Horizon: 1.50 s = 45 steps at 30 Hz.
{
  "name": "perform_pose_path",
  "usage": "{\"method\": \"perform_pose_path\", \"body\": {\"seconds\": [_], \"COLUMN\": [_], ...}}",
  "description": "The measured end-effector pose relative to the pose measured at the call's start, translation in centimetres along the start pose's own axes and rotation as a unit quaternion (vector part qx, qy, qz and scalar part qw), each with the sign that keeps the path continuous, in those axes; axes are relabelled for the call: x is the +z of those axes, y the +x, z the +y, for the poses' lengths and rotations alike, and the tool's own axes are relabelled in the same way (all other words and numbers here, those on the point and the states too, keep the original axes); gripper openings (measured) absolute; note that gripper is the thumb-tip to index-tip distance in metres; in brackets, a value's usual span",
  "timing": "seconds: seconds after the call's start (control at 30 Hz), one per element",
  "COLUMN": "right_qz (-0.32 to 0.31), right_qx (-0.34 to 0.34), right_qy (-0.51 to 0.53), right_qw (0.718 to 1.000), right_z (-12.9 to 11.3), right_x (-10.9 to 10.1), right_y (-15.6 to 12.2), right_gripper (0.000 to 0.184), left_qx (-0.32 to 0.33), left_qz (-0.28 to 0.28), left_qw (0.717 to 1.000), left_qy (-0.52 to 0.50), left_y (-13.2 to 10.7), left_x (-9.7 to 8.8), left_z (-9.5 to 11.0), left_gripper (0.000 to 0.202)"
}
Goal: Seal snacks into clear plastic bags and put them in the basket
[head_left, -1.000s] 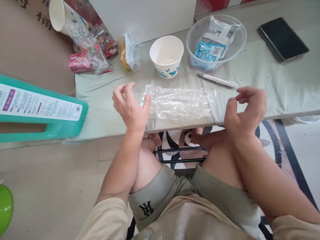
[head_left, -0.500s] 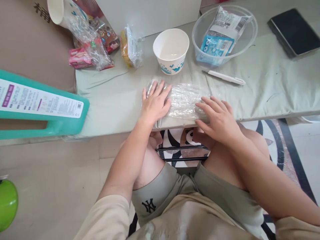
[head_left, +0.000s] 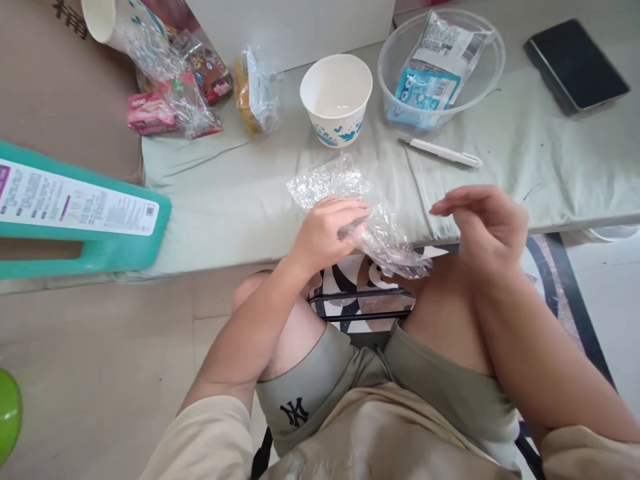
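Note:
A crumpled clear plastic bag (head_left: 333,179) lies partly on the bench cover, and its lower end hangs past the front edge. My left hand (head_left: 330,230) is closed around the bag's middle, thumb and fingers gathering the film. To the right, my right hand (head_left: 483,227) is held up off the plastic, bent at the wrist. Its fingers reach left with a gap to the thumb, and I see nothing in them. Just behind the bag stands a white paper cup (head_left: 339,100) with blue-green print. A white pen-like tool (head_left: 443,152) lies at its right.
A clear plastic bowl (head_left: 493,80) holds a blue packet and a silver one. A black tablet-like device (head_left: 577,63) lies at the right. Wrapped snacks (head_left: 193,100) and a teal jug (head_left: 160,213) are at the left. The bench's front edge is above my knees.
Both hands lay flat on the spread plastic bag. My left hand has now gathered it up, bunching it toward the edge. My right hand has lifted away to the right.

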State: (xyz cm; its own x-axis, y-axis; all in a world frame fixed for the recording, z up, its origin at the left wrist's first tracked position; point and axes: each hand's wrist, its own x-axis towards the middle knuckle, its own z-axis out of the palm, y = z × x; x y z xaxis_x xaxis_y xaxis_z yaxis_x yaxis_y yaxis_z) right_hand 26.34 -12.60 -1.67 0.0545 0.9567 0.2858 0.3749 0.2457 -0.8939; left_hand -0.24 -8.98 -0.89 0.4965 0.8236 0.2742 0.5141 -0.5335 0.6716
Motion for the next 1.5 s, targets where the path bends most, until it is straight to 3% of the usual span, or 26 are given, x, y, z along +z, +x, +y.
{"method": "perform_pose_path", "body": {"seconds": [0.03, 0.1, 0.2, 0.27, 0.37, 0.47, 0.53, 0.6, 0.77, 0.87, 0.97, 1.07, 1.2, 1.33, 1.5], "right_qz": [0.011, -0.050, -0.139, -0.159, -0.230, -0.291, -0.270, -0.230, -0.139, -0.094, -0.079, -0.061, -0.057, -0.066, -0.040], "right_qx": [-0.006, -0.059, -0.165, -0.213, -0.206, -0.151, -0.106, -0.076, -0.032, -0.008, -0.006, 0.008, 0.017, 0.017, -0.008], "right_qy": [-0.041, -0.096, -0.113, -0.108, -0.112, -0.072, -0.041, -0.037, -0.034, -0.006, 0.017, -0.041, -0.142, -0.220, -0.295], "right_qw": [0.999, 0.992, 0.970, 0.958, 0.945, 0.942, 0.956, 0.969, 0.989, 0.995, 0.997, 0.997, 0.988, 0.973, 0.955], "right_z": [0.6, 1.3, 0.5, -0.9, -2.7, -3.0, -2.7, -2.5, -2.1, -1.3, -0.3, 0.5, 1.3, 1.9, 1.4], "right_x": [-0.2, -0.2, 0.4, 1.0, 2.1, 3.7, 4.9, 6.0, 7.1, 7.1, 7.2, 7.1, 6.7, 6.7, 7.0], "right_y": [0.3, 1.1, 2.6, 3.8, 5.6, 6.2, 6.1, 5.8, 5.8, 6.0, 5.8, 5.5, 5.7, 6.3, 6.6], "right_gripper": [0.028, 0.052, 0.073, 0.060, 0.016, 0.019, 0.023, 0.024, 0.025, 0.020, 0.052, 0.060, 0.059, 0.067, 0.060], "left_qx": [-0.011, -0.029, -0.028, -0.006, 0.017, 0.035, 0.041, 0.004, -0.188, -0.242, -0.266, -0.300, -0.347, -0.334, -0.338], "left_qz": [0.026, 0.060, 0.033, -0.022, -0.085, -0.083, -0.054, -0.014, 0.074, 0.075, 0.059, 0.055, 0.081, 0.105, 0.102], "left_qw": [0.998, 0.983, 0.966, 0.971, 0.989, 0.995, 0.997, 0.999, 0.969, 0.948, 0.940, 0.927, 0.925, 0.936, 0.925], "left_qy": [-0.061, -0.172, -0.256, -0.239, -0.117, -0.032, -0.024, -0.030, -0.145, -0.193, -0.205, -0.216, -0.130, 0.034, 0.140], "left_y": [0.0, 0.1, 0.4, 0.7, 0.7, 0.1, -0.4, -0.6, 0.0, 0.9, 1.9, 2.6, 3.2, 3.5, 2.8], "left_x": [-0.3, -0.7, -0.8, -0.8, -1.4, -2.6, -3.3, -3.7, -3.5, -3.0, -2.4, -2.0, -1.8, -1.7, -1.5], "left_z": [-0.4, -1.0, -1.9, -2.3, -2.2, -1.7, -1.3, -1.2, -1.7, -2.0, -2.1, -2.0, -2.1, -2.6, -3.3], "left_gripper": [0.021, 0.019, 0.019, 0.023, 0.028, 0.035, 0.032, 0.020, 0.030, 0.030, 0.026, 0.020, 0.021, 0.017, 0.023]}}
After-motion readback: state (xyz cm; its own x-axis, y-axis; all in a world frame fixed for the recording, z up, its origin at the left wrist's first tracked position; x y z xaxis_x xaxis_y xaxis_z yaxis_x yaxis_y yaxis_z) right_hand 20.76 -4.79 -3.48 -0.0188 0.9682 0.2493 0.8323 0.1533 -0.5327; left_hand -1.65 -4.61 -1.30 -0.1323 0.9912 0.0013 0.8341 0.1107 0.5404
